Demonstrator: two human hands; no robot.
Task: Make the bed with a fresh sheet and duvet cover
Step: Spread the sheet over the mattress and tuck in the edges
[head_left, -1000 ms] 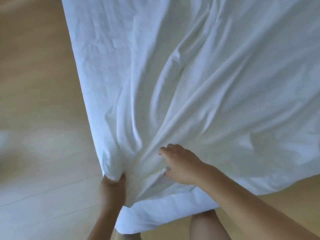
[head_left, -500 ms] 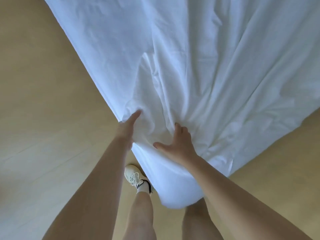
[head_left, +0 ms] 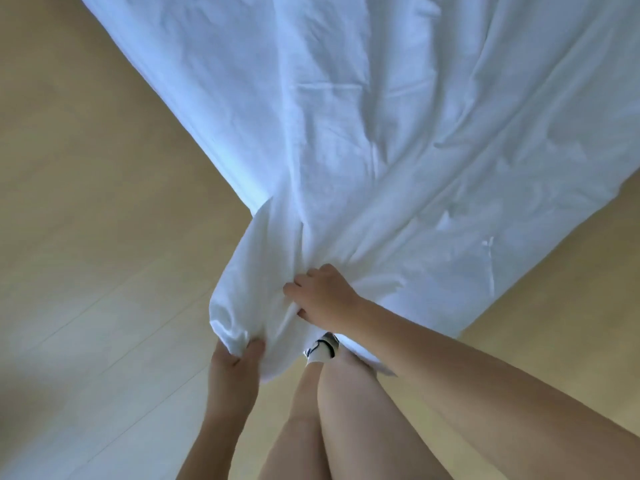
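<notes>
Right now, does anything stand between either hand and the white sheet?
Nothing visible does. The left hand pinches the white sheet at its hanging corner, and the right hand grips bunched fabric just above. A foot in a white sock is on the floor below that corner, not between hand and cloth.

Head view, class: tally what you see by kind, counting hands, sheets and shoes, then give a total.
Hands: 2, left hand and right hand
Sheets: 1, white sheet
Shoes: 1, shoe
Total: 4
</notes>
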